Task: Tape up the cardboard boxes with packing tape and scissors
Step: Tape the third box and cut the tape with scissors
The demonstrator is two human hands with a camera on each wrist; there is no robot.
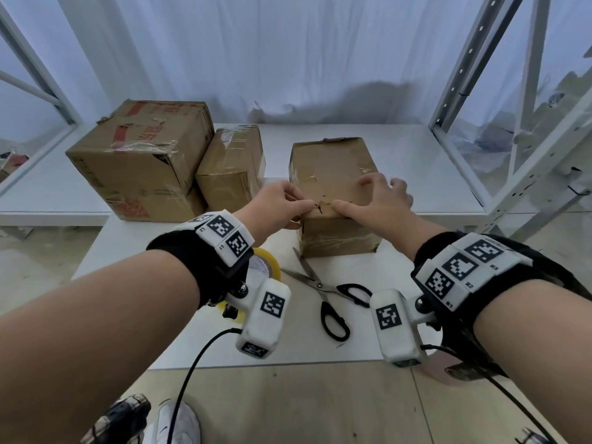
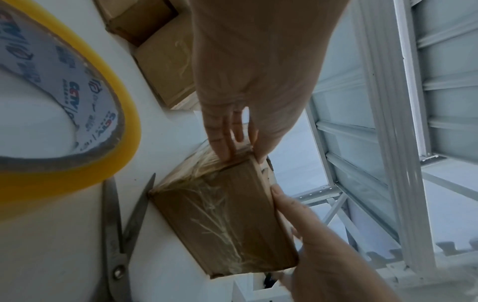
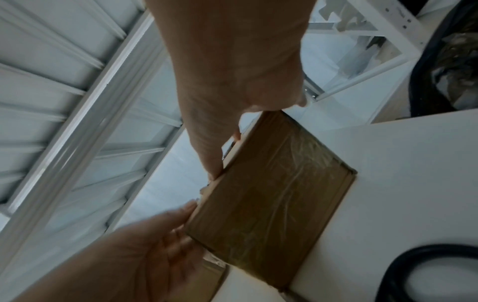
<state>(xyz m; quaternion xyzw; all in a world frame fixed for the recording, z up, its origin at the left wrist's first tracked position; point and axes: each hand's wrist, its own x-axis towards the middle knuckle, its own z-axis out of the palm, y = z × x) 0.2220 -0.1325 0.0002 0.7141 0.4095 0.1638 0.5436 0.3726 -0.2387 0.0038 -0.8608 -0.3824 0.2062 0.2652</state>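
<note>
The small cardboard box point(image 1: 333, 184) stands on the white table point(image 1: 179, 331), just right of two taped boxes point(image 1: 141, 155), with its near top edge under both hands. The left hand point(image 1: 278, 203) is curled at that edge, fingertips pinched on a scrap of clear tape or torn flap at a small tear; which of the two is pinched cannot be told. The right hand point(image 1: 381, 197) is spread flat and relaxed over the top, thumb laid along the edge beside the tear, grasping nothing.

The step is judged to be smoothing the tape end down over the near edge. It is done best when the box is pinned by the flat right hand while the loose end is drawn taut and pressed from the top face down onto the near face, so that wrinkles like those already seen on the near face are avoided. The torn spot should be covered fully.

The tape roll point(image 1: 267, 264) and the open scissors point(image 1: 323, 293) lie near on the table, within reach for another strip.
</note>
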